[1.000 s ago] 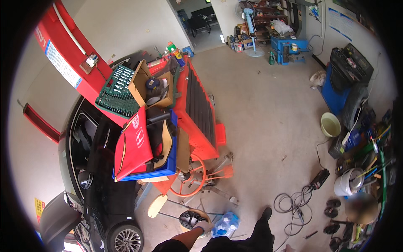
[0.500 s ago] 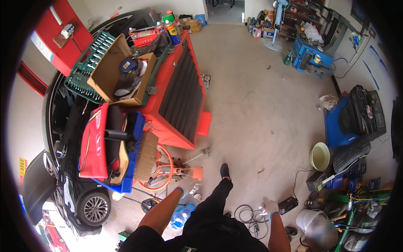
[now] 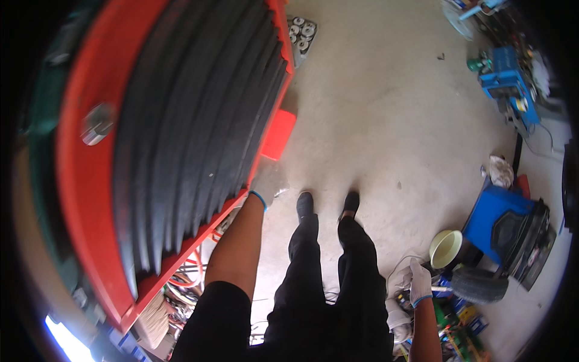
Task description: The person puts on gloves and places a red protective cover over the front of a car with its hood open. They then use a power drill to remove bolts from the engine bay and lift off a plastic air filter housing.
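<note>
My left hand [image 3: 267, 183], in a pale glove with a blue cuff, is beside the right edge of a red tool cabinet [image 3: 85, 187] with dark drawer fronts; its fingers are blurred, and I cannot tell whether they touch it. My right hand [image 3: 416, 280], also gloved, hangs open at the lower right, near a pale yellow basin [image 3: 446, 247] in the picture, with nothing seen in it. My two dark-shoed feet [image 3: 305, 204] stand on the concrete floor [image 3: 368, 133].
A blue box-shaped unit [image 3: 482, 220], a tyre [image 3: 479, 283] and assorted tools line the right wall. Blue machinery [image 3: 506, 78] stands further back. A red piece [image 3: 277, 134] juts from the cabinet's side, below a tray of round parts [image 3: 301, 36].
I have moved close to the cabinet, which fills the upper left. My left hand has risen from low down to the cabinet's edge, and both my feet show side by side.
</note>
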A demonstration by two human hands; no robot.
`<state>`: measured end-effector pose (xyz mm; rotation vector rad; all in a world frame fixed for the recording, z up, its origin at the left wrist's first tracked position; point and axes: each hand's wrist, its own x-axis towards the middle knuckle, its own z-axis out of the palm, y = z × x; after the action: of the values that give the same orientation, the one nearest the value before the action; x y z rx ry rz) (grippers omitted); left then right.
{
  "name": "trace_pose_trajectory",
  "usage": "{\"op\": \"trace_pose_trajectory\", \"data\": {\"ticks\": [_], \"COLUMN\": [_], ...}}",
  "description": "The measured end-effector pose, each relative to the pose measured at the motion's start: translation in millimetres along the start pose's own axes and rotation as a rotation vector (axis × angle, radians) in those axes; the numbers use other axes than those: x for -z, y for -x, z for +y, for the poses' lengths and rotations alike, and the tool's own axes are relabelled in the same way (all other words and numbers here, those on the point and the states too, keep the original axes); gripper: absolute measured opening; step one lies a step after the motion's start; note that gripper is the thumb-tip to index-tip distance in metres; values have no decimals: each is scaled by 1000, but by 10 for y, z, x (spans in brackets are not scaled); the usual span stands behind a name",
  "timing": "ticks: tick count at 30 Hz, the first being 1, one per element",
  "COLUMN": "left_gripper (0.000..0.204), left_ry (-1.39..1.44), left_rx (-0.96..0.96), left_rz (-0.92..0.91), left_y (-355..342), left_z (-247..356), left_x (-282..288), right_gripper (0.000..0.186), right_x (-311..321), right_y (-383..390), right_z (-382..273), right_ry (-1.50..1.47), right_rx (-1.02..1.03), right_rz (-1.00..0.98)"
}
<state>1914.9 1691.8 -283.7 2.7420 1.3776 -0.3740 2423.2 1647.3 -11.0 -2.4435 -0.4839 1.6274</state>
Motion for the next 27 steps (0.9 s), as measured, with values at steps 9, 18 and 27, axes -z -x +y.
{"op": "trace_pose_trajectory", "data": {"ticks": [9, 18, 27], "left_gripper": [38, 56, 29], "left_ry": [-1701, -1784, -1710], "left_rx": [-620, -985, -1228], "left_rz": [-1432, -1620, -1207], "left_y": [-908, -1375, -2121], "left_z": [-622, -105, 1286], "left_x": [-894, -907, -520], "right_gripper": [49, 47, 45], "right_x": [-744, -621, -1314], "right_y": [-1648, -2543, -2387], "right_z": [-1941, -2794, -2625], "right_ry": [678, 917, 943], "right_rx": [-140, -29, 47], "right_rz": [-315, -251, -459]}}
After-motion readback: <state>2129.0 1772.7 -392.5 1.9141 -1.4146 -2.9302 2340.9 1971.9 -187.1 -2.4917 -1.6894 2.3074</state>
